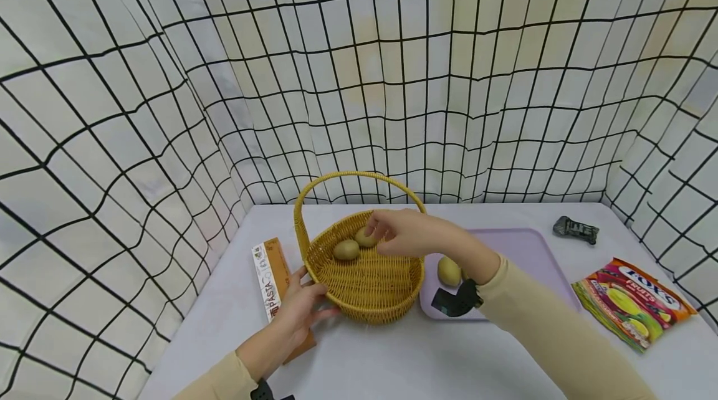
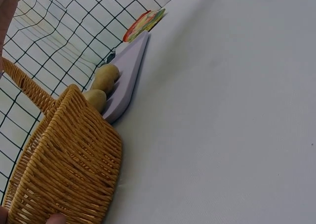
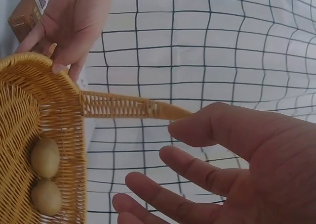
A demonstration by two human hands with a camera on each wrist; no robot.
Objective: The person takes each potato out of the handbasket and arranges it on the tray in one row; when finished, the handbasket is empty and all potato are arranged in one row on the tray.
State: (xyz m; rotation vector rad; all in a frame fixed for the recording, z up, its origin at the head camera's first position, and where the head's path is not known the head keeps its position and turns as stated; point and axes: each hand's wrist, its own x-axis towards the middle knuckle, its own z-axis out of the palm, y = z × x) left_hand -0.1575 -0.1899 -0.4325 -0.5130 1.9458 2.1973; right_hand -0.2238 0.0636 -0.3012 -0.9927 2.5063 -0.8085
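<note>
A yellow wicker basket [image 1: 370,309] with a tall arched handle stands at the middle of the table. Two potatoes [image 1: 346,250] lie inside it, near its far left side. My left hand [image 1: 300,306] holds the basket's left rim, its fingertips against the woven wall [image 2: 74,164]. Over the basket hovers my right hand [image 1: 406,233], fingers spread and loosely bent, with nothing in them; the right wrist view shows the gap between thumb and fingers. More potatoes [image 2: 105,78] rest on the lilac tray [image 1: 516,241] to the right, partly hidden by my right wrist in the head view.
Left of the basket lies an orange and white pasta box [image 1: 271,275], partly behind my left hand. A colourful Fox's fruits bag [image 1: 634,303] and a small dark wrapped packet [image 1: 576,230] lie right of the tray. Black netting over white cloth surrounds the table's back and sides.
</note>
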